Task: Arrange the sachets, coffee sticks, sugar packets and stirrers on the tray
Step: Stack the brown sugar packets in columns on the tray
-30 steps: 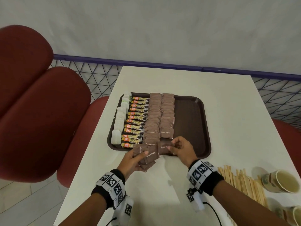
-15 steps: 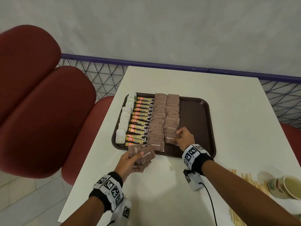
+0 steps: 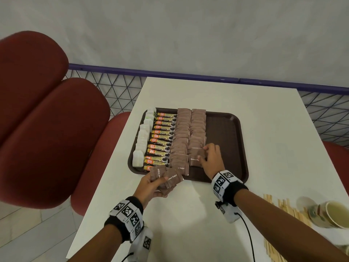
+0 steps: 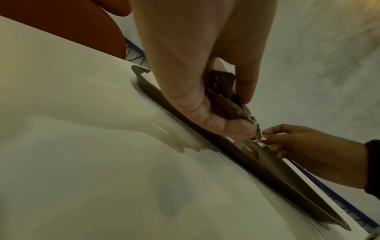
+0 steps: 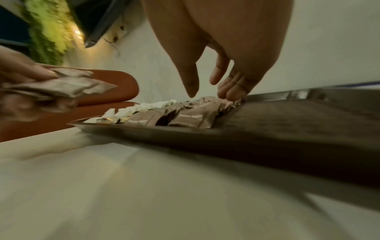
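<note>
Brown plastic tray (image 3: 224,133) on the white tabletop (image 3: 264,129) already carries white sachets (image 3: 140,140), coffee sticks (image 3: 160,140) and two sugar-packet rows (image 3: 188,137); wooden stirrers (image 3: 283,207) wait outside. Left wrist view: left hand (image 4: 195,78), grip closed, holds spare brown packets (image 4: 224,100). Right wrist view: right hand (image 5: 222,65), fingers (image 5: 230,91) loose, presses the row's nearest packets.

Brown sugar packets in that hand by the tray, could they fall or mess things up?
Maybe. The left hand holds a loose fan of brown sugar packets over the near rim of the dark brown plastic tray; if that grip slackens, some could drop onto the white table. The right hand presses the nearest packet in the right-hand row; a hard nudge could skew the overlapping packets.
</note>
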Demonstrator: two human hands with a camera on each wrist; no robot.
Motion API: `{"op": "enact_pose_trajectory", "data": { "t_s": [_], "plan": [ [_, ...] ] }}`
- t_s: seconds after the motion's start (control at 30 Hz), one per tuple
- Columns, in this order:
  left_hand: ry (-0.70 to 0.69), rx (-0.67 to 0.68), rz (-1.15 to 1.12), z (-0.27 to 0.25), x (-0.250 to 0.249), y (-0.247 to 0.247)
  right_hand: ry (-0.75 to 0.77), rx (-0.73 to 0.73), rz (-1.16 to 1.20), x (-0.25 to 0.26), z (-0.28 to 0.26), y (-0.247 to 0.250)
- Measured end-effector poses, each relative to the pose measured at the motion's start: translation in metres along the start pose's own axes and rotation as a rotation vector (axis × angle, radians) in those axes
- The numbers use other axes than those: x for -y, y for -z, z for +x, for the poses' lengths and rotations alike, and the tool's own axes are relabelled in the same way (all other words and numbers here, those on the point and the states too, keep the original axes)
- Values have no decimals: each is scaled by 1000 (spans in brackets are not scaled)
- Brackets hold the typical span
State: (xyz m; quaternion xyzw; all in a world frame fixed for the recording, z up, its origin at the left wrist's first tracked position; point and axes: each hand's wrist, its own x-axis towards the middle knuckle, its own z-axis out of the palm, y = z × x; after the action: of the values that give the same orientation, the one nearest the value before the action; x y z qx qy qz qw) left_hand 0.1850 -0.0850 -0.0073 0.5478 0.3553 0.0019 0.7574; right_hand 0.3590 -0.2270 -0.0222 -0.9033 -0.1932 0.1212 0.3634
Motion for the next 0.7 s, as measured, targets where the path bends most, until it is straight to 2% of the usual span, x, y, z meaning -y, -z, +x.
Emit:
{"op": "enact_pose_trajectory", "data": {
  "t_s": [0.1,0.17,0.23,0.33,0.47,0.57,0.7],
  "plan": [
    [-9,-9,19,2,-2,-4,168,46,56,1,-11,-1],
    [-11,-8,31,3,-4,-8,221,111,110,3,-19,-2],
    [-12,2,47,4,-5,-12,202,220,193,5,-28,-2],
    [-4,26,77,6,-5,-16,87,409,337,6,-37,-4],
    [8,63,107,5,-5,-22,17,463,427,2,-41,1],
    [12,65,117,4,-4,-23,19,383,418,-3,-37,14],
    [34,23,93,3,-4,-21,1,50,341,-14,-24,34]
  ]
}}
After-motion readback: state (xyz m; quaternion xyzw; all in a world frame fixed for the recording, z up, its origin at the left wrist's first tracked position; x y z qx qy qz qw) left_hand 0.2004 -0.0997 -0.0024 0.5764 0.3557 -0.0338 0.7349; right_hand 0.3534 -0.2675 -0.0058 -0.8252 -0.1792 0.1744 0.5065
